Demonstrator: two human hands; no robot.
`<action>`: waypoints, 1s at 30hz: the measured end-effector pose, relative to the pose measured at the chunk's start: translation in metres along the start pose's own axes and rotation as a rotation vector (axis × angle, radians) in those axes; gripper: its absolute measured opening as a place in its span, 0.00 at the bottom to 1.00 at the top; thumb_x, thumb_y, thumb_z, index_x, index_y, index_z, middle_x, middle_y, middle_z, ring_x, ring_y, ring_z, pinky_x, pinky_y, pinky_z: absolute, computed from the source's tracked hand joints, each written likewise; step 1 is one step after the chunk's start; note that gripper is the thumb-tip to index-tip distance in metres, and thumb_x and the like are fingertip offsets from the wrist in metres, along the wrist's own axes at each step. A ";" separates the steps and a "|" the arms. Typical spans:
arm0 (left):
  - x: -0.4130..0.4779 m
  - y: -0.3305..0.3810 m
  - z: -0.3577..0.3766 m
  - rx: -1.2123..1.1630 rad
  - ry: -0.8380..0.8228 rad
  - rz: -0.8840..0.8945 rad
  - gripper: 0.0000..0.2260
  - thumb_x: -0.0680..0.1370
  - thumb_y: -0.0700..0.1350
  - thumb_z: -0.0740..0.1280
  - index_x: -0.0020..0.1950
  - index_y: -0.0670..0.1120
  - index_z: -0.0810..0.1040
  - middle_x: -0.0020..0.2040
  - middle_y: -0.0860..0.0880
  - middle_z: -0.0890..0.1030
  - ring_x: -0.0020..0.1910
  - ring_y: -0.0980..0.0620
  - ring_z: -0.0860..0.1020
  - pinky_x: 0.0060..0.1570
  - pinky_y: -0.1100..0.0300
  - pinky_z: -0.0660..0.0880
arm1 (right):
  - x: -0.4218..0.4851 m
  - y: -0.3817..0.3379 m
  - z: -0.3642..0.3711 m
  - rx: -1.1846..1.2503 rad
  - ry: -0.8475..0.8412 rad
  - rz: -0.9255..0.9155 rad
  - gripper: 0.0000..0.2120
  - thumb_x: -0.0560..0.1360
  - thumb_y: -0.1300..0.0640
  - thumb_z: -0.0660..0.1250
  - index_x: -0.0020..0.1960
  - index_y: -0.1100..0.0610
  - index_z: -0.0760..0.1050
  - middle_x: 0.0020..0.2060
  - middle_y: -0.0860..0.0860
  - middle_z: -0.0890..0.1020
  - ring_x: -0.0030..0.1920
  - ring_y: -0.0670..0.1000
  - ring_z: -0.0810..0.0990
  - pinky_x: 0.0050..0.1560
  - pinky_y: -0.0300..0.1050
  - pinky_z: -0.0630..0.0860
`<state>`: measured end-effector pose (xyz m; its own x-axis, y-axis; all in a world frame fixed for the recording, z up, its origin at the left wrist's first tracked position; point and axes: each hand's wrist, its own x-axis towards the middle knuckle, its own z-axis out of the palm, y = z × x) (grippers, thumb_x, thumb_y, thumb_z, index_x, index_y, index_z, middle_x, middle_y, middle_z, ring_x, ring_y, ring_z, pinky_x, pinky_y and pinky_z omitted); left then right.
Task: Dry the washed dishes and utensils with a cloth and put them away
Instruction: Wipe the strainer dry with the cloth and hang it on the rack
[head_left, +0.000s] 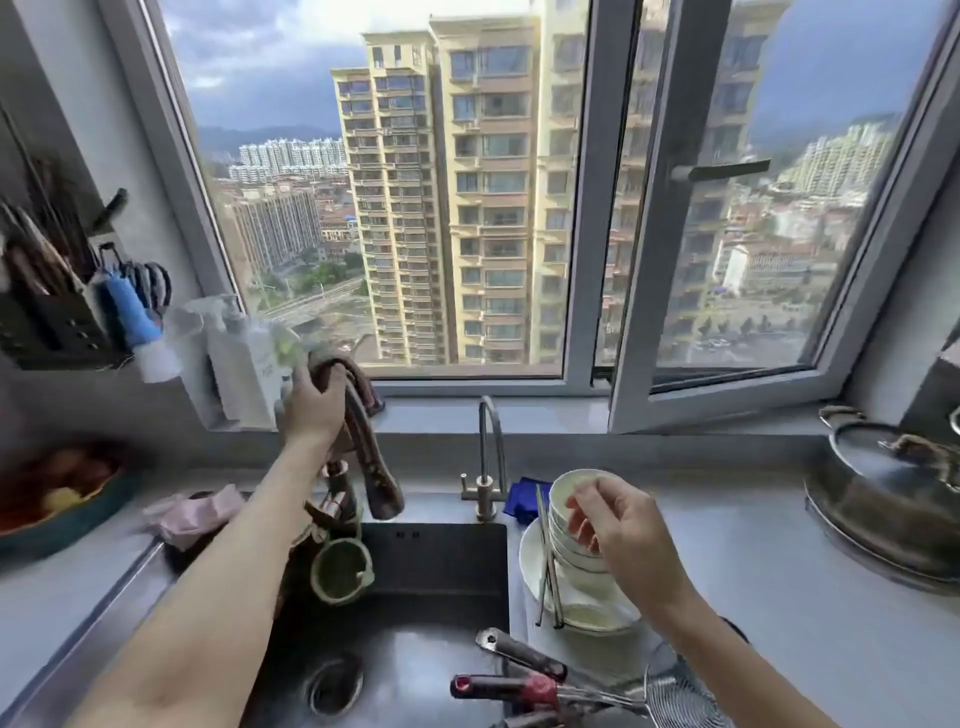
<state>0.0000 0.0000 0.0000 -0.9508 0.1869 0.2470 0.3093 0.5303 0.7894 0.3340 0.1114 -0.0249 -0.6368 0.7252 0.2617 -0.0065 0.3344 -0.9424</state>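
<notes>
My left hand (311, 402) grips a brown cloth (371, 457) draped over the arch of the sink tap, near the window sill. My right hand (618, 525) hovers with loosely curled fingers just in front of a stack of white bowls (569, 519), holding nothing that I can see. The bowls stand on a white plate (532, 558) right of the sink, with metal chopsticks (548, 566) leaning against them. Near the front edge lie a wire skimmer (675, 691) and utensils with red and dark handles (519, 688).
The dark sink (415, 623) holds a green cup (340, 571). A small chrome tap (488, 467) and blue cloth (527, 499) sit behind the bowls. A lidded steel pot (883, 499) stands at right, a pink cloth (192, 517) and food dish (57, 499) at left.
</notes>
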 end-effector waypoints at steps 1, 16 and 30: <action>0.012 0.000 0.003 -0.052 -0.028 -0.030 0.30 0.76 0.62 0.58 0.75 0.53 0.57 0.69 0.39 0.70 0.67 0.36 0.67 0.67 0.44 0.64 | 0.006 0.003 0.004 -0.017 -0.017 0.009 0.15 0.80 0.59 0.60 0.37 0.61 0.76 0.27 0.50 0.78 0.29 0.44 0.75 0.33 0.38 0.72; -0.073 0.024 -0.032 0.327 -0.158 0.518 0.04 0.76 0.43 0.67 0.45 0.47 0.81 0.36 0.48 0.82 0.37 0.46 0.78 0.36 0.56 0.70 | 0.028 0.028 0.023 -0.111 -0.134 -0.046 0.02 0.76 0.49 0.66 0.45 0.44 0.77 0.38 0.42 0.81 0.38 0.42 0.78 0.41 0.41 0.76; -0.220 0.048 0.079 -0.420 -1.273 -0.139 0.12 0.74 0.44 0.72 0.56 0.49 0.81 0.53 0.42 0.83 0.55 0.41 0.80 0.60 0.48 0.75 | -0.059 0.100 -0.029 0.006 0.013 0.213 0.34 0.70 0.68 0.67 0.67 0.41 0.64 0.58 0.35 0.77 0.61 0.39 0.75 0.65 0.39 0.71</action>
<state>0.2253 0.0499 -0.0610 -0.2264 0.9064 -0.3567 -0.0341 0.3586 0.9329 0.3929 0.1198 -0.1286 -0.6145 0.7868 0.0587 0.1230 0.1690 -0.9779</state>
